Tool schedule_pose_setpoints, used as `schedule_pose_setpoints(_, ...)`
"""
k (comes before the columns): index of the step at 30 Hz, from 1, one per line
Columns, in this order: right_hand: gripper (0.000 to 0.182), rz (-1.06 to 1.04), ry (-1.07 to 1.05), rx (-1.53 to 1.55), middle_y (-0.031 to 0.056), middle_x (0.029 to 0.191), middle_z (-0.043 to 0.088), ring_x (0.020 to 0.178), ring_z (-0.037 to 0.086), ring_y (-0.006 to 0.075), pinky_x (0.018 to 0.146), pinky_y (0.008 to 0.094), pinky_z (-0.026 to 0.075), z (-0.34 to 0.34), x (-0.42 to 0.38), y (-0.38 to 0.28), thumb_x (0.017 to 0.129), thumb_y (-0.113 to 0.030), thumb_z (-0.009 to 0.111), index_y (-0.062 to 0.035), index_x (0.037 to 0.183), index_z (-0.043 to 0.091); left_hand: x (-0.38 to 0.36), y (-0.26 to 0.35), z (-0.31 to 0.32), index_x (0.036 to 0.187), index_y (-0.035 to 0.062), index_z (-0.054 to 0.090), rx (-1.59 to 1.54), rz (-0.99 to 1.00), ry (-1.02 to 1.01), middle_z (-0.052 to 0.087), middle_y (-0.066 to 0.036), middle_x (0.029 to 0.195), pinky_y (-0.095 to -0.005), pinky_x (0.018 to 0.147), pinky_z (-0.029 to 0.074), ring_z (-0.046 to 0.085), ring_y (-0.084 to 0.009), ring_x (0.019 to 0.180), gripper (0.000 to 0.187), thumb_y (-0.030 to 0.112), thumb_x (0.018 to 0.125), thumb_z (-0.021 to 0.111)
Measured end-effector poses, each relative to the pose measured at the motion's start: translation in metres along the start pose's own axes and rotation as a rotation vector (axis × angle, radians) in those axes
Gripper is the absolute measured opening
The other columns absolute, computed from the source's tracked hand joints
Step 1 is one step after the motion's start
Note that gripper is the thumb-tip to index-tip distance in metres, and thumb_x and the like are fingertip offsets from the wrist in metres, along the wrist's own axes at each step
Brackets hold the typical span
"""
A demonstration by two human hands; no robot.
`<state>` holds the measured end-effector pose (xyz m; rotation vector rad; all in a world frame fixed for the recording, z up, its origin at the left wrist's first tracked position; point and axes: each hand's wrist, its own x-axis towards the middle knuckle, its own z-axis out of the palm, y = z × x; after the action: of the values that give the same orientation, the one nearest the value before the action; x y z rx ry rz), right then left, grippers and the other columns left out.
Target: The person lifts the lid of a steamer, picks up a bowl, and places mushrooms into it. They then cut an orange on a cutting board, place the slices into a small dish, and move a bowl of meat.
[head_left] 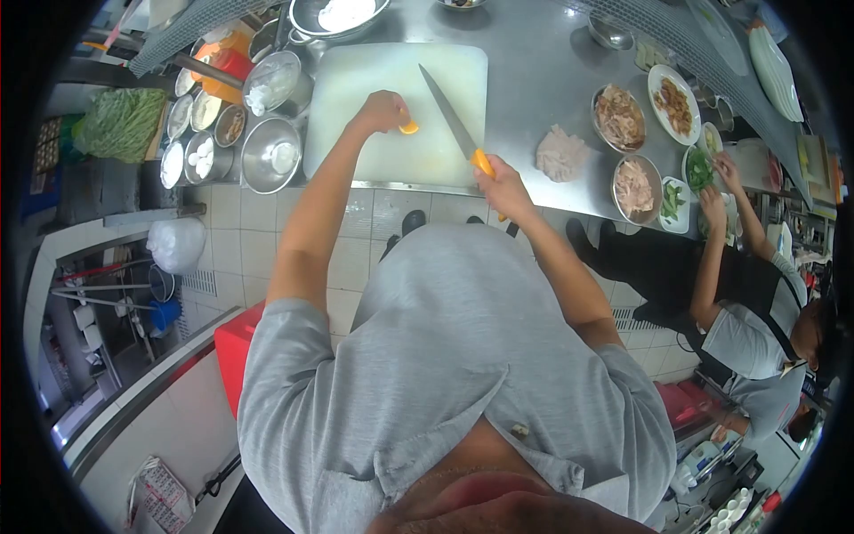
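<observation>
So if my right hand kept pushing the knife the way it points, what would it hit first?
Likely nothing on the board: the knife in the right hand points past the orange piece. Depth is unclear.

Commercial kitchen, steel counter, prep bowls

Left hand steadies what looks like carrot; right hand grips knife.

Steel counter; seemingly pale-tiled floor
</observation>
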<state>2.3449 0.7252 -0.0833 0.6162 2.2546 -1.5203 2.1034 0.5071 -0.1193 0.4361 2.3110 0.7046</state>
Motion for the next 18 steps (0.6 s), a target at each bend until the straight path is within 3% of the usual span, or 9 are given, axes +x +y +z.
schedule_pose_setpoints(3,0.038,-0.003,0.012,-0.040,0.0132,0.081,0.065,0.064,0.063,0.0243,0.065,0.0385,0.052,-0.002,-0.004,0.002,0.100,-0.030,0.056,-0.0052,0.127,0.053,0.010,0.012,0.006,0.103,-0.0011,0.063,-0.009,-0.022,0.087,0.067,-0.013,0.075,-0.0302,0.049,0.055,0.064,-0.0197,0.054,0.037,0.021,0.075,0.070)
schedule_pose_setpoints(6,0.036,-0.086,0.090,-0.118,0.0199,0.089,0.069,0.079,0.069,0.0350,0.073,0.0440,0.053,-0.001,0.000,0.017,0.098,-0.026,0.056,-0.0020,0.126,0.052,0.020,0.024,0.012,0.110,-0.0038,0.059,-0.056,-0.051,0.139,0.069,-0.013,0.076,-0.0309,0.048,0.056,0.066,-0.0188,0.055,0.043,0.020,0.076,0.071)
schedule_pose_setpoints(9,0.036,-0.084,0.055,-0.225,0.0264,0.097,0.069,0.092,0.067,0.0439,0.082,0.0480,0.052,-0.007,0.004,0.025,0.095,-0.022,0.057,0.0013,0.123,0.052,0.028,0.030,0.016,0.108,-0.0031,0.059,-0.073,-0.045,0.139,0.070,-0.013,0.077,-0.0311,0.048,0.057,0.068,-0.0186,0.057,0.036,0.018,0.081,0.070)
schedule_pose_setpoints(15,0.041,-0.109,0.058,-0.261,0.0294,0.100,0.068,0.095,0.066,0.0461,0.085,0.0490,0.052,-0.009,0.006,0.022,0.094,-0.022,0.058,0.0015,0.126,0.050,0.025,0.030,0.025,0.114,-0.0028,0.060,-0.356,-0.081,0.064,0.071,-0.014,0.085,-0.0301,0.056,0.059,0.069,-0.0173,0.063,0.035,0.020,0.089,0.070)
schedule_pose_setpoints(18,0.044,-0.255,0.161,-0.313,0.0296,0.099,0.068,0.094,0.066,0.0469,0.084,0.0498,0.052,-0.008,0.003,0.022,0.095,-0.022,0.058,-0.0001,0.132,0.048,0.013,0.023,0.022,0.121,0.0004,0.061,-0.414,-0.028,0.059,0.070,-0.015,0.095,-0.0292,0.062,0.059,0.068,-0.0165,0.067,0.043,0.020,0.085,0.075)
